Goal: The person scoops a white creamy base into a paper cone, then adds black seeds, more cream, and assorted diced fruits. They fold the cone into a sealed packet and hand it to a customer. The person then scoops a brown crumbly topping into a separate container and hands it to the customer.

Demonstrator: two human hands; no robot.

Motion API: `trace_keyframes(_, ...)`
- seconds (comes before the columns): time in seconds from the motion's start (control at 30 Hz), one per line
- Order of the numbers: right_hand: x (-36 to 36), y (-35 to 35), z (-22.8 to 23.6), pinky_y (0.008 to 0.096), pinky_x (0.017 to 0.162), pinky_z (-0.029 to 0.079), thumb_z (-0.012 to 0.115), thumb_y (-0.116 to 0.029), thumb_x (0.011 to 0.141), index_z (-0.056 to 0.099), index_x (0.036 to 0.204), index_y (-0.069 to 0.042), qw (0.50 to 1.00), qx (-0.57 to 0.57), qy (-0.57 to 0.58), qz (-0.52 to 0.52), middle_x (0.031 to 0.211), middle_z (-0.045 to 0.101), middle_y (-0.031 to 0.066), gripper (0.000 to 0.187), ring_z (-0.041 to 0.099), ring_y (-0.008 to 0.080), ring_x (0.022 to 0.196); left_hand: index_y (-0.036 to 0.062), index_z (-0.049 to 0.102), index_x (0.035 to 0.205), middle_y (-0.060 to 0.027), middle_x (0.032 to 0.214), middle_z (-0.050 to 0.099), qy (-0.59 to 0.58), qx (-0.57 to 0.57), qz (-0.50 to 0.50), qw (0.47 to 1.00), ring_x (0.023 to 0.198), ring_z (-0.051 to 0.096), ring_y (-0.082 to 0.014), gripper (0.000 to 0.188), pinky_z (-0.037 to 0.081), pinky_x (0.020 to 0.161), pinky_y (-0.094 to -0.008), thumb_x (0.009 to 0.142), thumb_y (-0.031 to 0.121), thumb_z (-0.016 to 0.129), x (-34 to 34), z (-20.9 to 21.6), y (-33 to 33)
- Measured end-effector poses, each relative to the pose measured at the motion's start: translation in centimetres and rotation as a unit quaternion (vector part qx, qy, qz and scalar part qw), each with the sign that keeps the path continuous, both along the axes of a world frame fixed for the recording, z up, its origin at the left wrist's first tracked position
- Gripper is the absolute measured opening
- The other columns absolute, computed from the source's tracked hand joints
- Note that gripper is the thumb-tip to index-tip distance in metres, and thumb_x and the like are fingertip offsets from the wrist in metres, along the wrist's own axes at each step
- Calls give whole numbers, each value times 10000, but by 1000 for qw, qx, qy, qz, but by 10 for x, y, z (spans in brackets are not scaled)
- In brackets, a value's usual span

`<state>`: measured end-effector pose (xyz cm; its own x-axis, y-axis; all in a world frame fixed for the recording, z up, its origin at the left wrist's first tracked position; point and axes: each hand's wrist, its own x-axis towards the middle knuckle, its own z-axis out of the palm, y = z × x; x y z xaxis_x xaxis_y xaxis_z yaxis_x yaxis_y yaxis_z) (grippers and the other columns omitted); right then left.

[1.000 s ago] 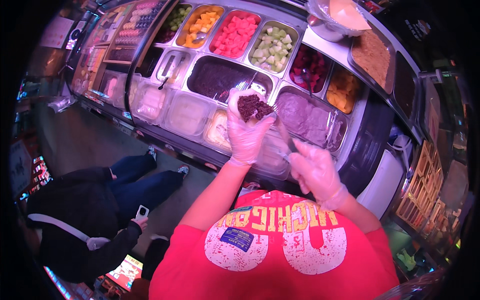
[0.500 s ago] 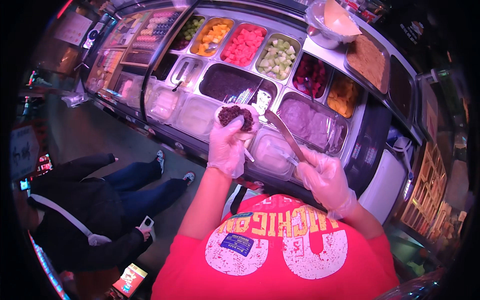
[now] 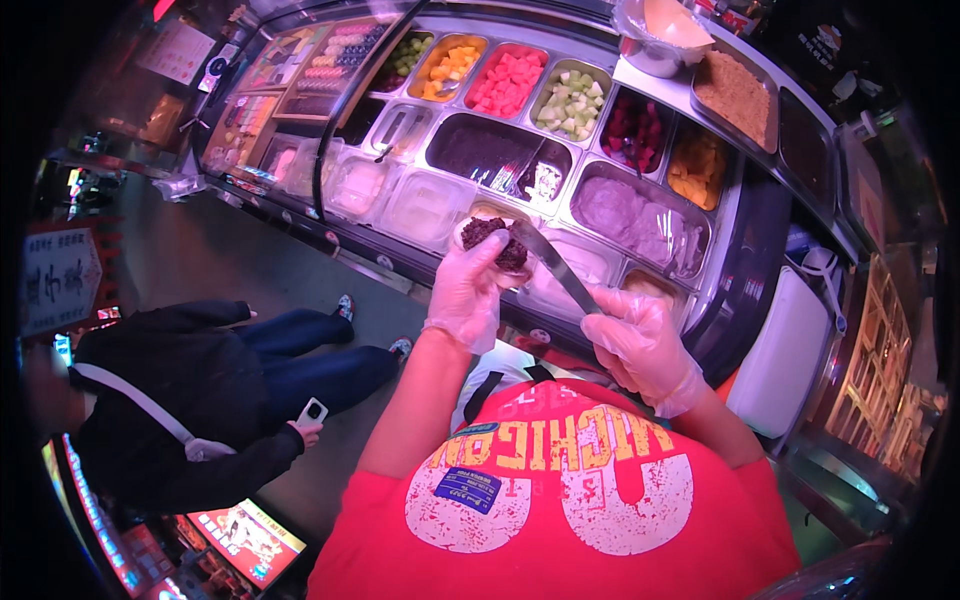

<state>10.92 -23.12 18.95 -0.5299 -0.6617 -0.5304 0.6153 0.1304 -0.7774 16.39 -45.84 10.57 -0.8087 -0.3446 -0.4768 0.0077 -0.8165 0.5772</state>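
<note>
My left hand [image 3: 467,295], in a clear glove, is closed round a pale, soft round wrapper [image 3: 490,212] with a dark purple, grainy filling [image 3: 512,257] heaped on it. The thumb presses on the filling. In my gloved right hand [image 3: 645,350] is a flat metal spatula [image 3: 566,274]; its tip touches the right side of the filling. Both hands are over the near edge of the topping counter. Beyond them lie a long pan of dark filling [image 3: 470,145] and, to the right, a pan of lilac paste [image 3: 625,215].
Cubed fruit fills several metal pans [image 3: 507,82] at the back. A tray of brown crumbs [image 3: 735,95] stands on the raised shelf at right, near a lined bowl [image 3: 655,50]. Lidded clear tubs [image 3: 420,207] line the front. Left of the counter, a person [image 3: 200,390] holds a phone [image 3: 312,411].
The spatula's tip has come left and down onto the filling. My left hand has shifted slightly right and lower, and the wrapper is more tilted. The view has shifted a little.
</note>
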Motion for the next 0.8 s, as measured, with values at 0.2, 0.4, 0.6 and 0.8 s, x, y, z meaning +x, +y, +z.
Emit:
trace_keyframes(0.2,11,-16,-3,203,388,249,607,-90,1009,625,1402,-15,1000,19,14,9,608,529,-43,401,372,10,419,23,562,1319,-145,1190,685,57,-57,-14,997,1015,718,-268,388,653,817,-422,945,-65,618,16,-20,-16)
trace_keyframes(0.4,30,-40,-15,201,409,245,616,-100,997,630,1402,-16,997,38,55,-37,649,557,-39,414,398,9,463,6,538,1314,-157,1169,678,57,-44,-65,995,1011,719,-290,448,638,875,-449,893,-130,604,14,-27,-47)
trace_keyframes(0.6,26,-76,-42,207,413,272,691,-86,954,656,1346,10,977,136,164,4,648,580,-20,405,450,31,462,15,558,1283,-137,1143,676,104,93,-137,981,1031,703,-285,349,613,907,-421,942,-49,597,20,-35,-108)
trace_keyframes(0.8,-51,-112,-84,251,358,286,634,-104,905,666,962,3,959,225,43,-165,572,524,-5,125,425,89,383,62,598,1241,-89,1130,681,-62,19,-12,998,1030,704,-249,281,614,906,-417,974,-3,656,48,-68,-186)
